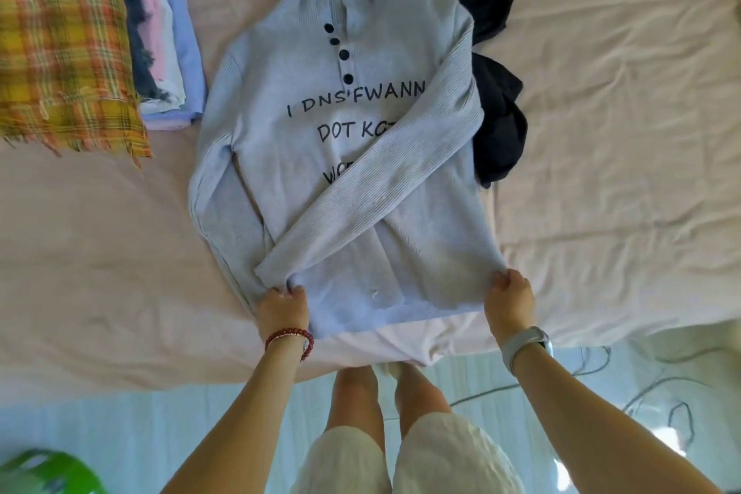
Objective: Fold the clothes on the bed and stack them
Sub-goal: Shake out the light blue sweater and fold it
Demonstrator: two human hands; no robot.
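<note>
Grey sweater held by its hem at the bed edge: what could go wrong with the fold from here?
1. The right sleeve lies loosely across the grey sweater; lifting the hem with the left hand and right hand may slide it off.
2. The dark garment lies partly under the sweater's edge and could get dragged along.
3. The hem sits near the bed edge, so it may slip floorward.

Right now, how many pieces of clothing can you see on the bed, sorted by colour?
Lavender: 2, the sweater being folded and the folded piece in the stack
Pink: 1
Dark in the stack: 1
Black, unfolded: 1
Plaid: 1
Total: 6, as far as visible
</note>
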